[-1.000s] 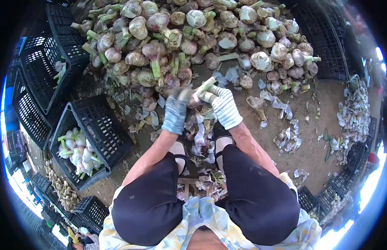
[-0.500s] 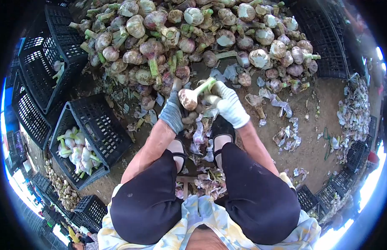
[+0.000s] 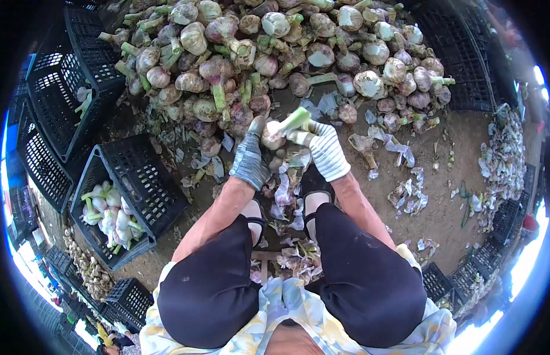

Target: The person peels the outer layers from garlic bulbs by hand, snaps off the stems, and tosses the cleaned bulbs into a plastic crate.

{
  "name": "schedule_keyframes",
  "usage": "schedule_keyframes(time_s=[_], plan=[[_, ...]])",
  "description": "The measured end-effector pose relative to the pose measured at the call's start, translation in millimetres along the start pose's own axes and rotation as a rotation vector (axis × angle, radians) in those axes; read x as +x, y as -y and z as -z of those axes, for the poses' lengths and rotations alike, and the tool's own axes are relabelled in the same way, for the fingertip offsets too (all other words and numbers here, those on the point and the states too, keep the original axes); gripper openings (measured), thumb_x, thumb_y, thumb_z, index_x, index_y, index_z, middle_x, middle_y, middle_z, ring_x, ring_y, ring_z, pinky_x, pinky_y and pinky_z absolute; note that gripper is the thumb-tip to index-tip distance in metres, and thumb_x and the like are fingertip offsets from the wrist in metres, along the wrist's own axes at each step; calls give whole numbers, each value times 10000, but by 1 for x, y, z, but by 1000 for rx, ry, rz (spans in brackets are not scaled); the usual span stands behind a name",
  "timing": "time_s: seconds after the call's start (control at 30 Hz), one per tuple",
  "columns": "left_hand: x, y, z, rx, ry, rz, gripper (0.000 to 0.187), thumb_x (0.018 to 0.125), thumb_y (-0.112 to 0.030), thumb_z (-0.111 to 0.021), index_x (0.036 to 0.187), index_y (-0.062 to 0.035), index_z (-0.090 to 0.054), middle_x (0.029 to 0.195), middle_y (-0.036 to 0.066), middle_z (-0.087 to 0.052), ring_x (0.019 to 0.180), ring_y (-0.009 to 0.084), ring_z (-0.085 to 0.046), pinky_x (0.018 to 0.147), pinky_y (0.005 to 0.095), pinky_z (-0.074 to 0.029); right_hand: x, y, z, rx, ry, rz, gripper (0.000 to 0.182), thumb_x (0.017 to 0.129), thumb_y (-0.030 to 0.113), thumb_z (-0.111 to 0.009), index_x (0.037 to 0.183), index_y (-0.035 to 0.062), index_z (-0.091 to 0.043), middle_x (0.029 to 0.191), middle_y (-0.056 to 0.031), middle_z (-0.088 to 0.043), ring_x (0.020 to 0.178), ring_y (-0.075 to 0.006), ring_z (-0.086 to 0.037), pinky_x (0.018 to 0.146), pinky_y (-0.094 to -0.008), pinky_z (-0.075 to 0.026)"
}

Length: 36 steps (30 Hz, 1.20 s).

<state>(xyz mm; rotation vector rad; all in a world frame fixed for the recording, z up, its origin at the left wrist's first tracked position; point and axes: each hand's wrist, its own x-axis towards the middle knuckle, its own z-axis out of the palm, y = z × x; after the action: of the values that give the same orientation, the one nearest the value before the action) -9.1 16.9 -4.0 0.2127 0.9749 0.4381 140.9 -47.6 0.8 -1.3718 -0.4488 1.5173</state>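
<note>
A garlic bulb with a short, pale green stem is held between my two gloved hands, just in front of the heap. My left hand, in a grey knit glove, closes around the bulb from the left. From the right, my right hand, in a striped white and grey glove, pinches at the bulb's side and the stem base with thumb and fingers. The bulb looks pale on the near side, with a brownish patch below. Fingers partly hide it.
A large heap of unpeeled garlic lies ahead. On the left, a black crate holds cleaned white bulbs; more black crates stand behind it. Peeled skins litter the ground around my shoes.
My right hand has turned and moved slightly lower along the bulb. The bulb has rotated, its stem now pointing up and right, and it shows more white than before.
</note>
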Motion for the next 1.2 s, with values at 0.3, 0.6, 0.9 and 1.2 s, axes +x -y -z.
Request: schedule_keyframes(time_s=[0.3,0.6,0.9,1.2], plan=[[9,9,10,54,-106,35,445,845,-537,-469,852,-101,-560,664,33,-599,452,134,-539,305,219,-378,-4,15,-6,-257,-19,220,257,787,83,-634,1022,-16,-602,877,-61,-643,713,-57,-558,655,-205,-455],[21,10,26,-258,458,356,720,793,-682,-360,953,-16,-584,675,187,-597,350,166,-494,214,242,-340,1,1,7,129,-5,97,172,774,85,-609,911,-14,-641,755,-16,-627,625,-50,-523,550,-183,-411],[32,34,17,495,-119,-836,440,814,-504,-543,882,-70,-571,639,52,-590,397,145,-516,298,224,-386,1,2,-2,-77,-77,204,132,787,41,-587,895,-7,-647,778,-14,-628,670,-53,-530,593,-208,-439],[5,6,13,-152,316,257,420,815,-502,-525,866,-88,-580,643,66,-595,432,157,-542,279,237,-361,1,5,7,121,-22,110,197,752,12,-633,946,-24,-634,814,-40,-645,702,-82,-579,633,-224,-479]])
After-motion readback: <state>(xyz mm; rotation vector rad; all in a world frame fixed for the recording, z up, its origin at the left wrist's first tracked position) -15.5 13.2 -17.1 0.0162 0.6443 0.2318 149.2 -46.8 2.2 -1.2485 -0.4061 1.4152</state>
